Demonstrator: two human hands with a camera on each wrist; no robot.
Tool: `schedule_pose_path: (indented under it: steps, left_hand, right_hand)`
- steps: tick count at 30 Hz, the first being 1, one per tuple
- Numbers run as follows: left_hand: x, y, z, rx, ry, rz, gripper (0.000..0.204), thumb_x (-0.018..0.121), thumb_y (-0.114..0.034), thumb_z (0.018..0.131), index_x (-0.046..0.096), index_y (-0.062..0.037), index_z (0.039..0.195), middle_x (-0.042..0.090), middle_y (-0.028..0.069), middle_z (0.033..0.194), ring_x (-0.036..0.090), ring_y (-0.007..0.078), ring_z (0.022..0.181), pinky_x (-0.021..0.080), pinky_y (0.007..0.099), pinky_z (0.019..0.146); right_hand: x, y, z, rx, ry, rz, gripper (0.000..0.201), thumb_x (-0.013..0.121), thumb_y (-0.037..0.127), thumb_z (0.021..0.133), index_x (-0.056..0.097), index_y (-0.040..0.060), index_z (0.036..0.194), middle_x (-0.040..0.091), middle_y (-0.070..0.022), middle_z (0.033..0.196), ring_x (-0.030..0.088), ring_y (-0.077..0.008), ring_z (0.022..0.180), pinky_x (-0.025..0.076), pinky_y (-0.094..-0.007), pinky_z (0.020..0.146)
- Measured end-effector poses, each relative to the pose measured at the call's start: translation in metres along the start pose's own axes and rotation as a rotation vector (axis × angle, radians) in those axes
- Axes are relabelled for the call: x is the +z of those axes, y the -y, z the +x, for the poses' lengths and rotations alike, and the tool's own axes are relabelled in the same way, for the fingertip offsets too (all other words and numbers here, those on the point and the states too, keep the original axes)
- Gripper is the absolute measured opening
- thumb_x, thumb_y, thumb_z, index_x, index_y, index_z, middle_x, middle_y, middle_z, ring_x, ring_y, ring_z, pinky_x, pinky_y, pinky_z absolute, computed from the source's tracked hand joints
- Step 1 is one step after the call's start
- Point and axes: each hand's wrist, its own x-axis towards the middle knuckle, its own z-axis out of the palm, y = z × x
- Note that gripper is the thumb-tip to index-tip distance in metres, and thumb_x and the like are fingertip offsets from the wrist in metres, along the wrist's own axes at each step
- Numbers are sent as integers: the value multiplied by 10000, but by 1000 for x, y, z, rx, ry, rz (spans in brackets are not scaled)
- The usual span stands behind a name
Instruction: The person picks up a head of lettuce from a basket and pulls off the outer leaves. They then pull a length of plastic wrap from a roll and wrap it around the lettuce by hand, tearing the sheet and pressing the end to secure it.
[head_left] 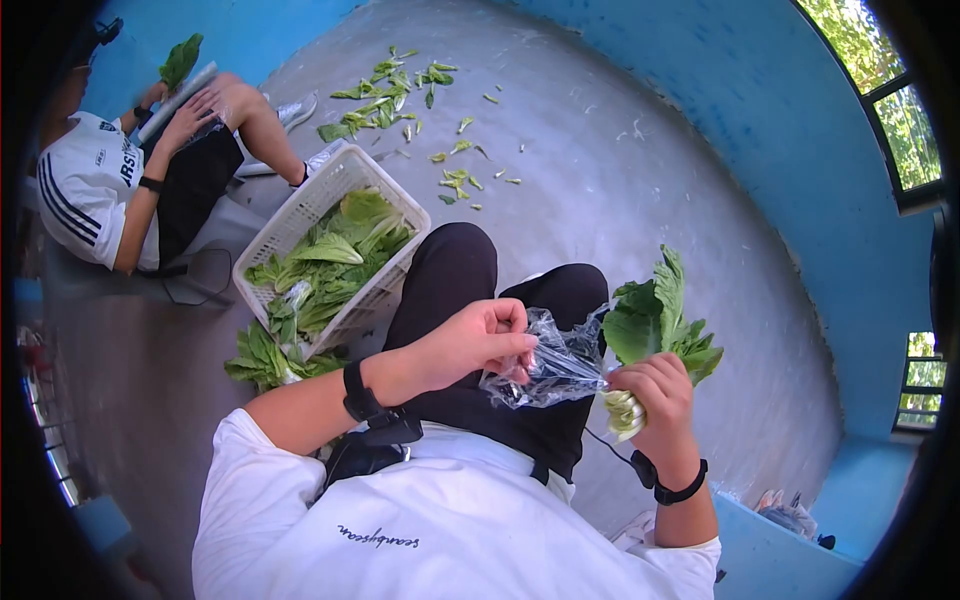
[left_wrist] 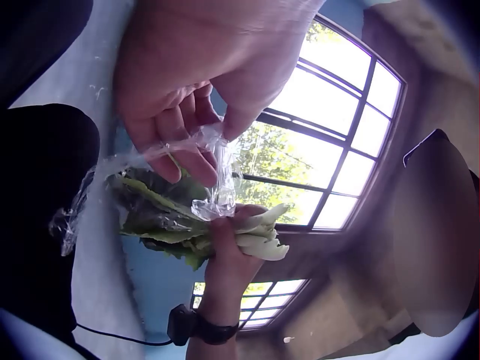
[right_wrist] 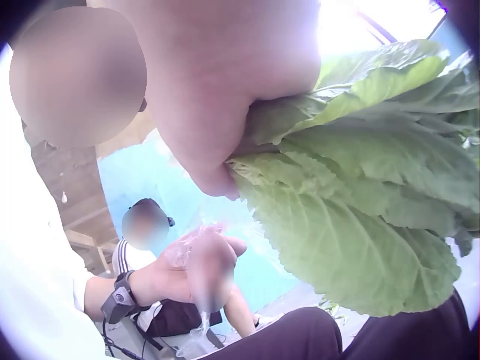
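Note:
My right hand (head_left: 657, 402) grips a bunch of leafy greens (head_left: 655, 315) near its pale cut stem end. The broad leaves (right_wrist: 360, 202) fan away from that hand in the right wrist view. Thumb and fingers of my left hand (head_left: 478, 345) pinch a piece of clear plastic film (head_left: 555, 360). Stretched and crumpled, the film runs from the left fingertips to the stems beside the right hand. In the left wrist view, the film (left_wrist: 217, 176) hangs down from the left fingers onto the greens (left_wrist: 169, 214).
A white plastic crate (head_left: 262, 245) with more greens stands left of my knees, and a bunch (head_left: 262, 360) lies beside it. Loose leaves (head_left: 380, 100) are scattered on the grey floor (head_left: 650, 180). Another person (head_left: 110, 190) sits at the left, holding a leafy bunch.

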Motion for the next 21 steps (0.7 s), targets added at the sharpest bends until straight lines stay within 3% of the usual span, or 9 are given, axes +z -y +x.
schedule_pose_path:
  steps: [9, 12, 15, 18, 21]
  left_hand:
    - [-1, -8, 2, 46, -84, 329, 166, 704, -42, 949, 557, -33, 1027, 715, 91, 927, 694, 97, 737, 572, 231, 652]
    - [1, 6, 12, -1, -11, 386, 154, 697, -42, 948, 575, -21, 1041, 712, 71, 898, 695, 93, 751, 568, 227, 643]
    - [-12, 23, 17, -82, 18, 613, 120, 678, -43, 936, 599, -2, 1017, 691, 54, 799, 680, 103, 662, 554, 253, 595]
    - [-27, 34, 14, -150, 14, 744, 129, 673, -17, 912, 620, 3, 1029, 676, 62, 733, 676, 120, 615, 534, 270, 573]
    - [-27, 36, 15, -156, 12, 848, 153, 696, -6, 890, 626, -1, 1026, 673, 63, 738, 676, 127, 614, 527, 286, 564]
  right_hand:
    - [-6, -4, -7, 31, 48, -39, 216, 772, 80, 661, 668, 105, 848, 702, -21, 814, 634, -219, 712, 470, -350, 703]
    - [-14, 2, -17, 196, 311, -43, 253, 762, 17, 669, 689, 70, 906, 728, -85, 889, 667, -282, 794, 481, -373, 750]
    - [-8, 5, -35, 334, 443, 54, 295, 756, 5, 664, 705, 44, 953, 729, -110, 918, 673, -315, 833, 497, -396, 745]
    - [-7, -4, -54, 446, 339, 135, 254, 785, 51, 712, 693, 32, 947, 708, -137, 868, 668, -352, 779, 506, -407, 686]
    - [-12, -16, -64, 754, 339, 110, 273, 807, 82, 737, 675, 4, 963, 700, -191, 868, 648, -394, 765, 514, -412, 676]
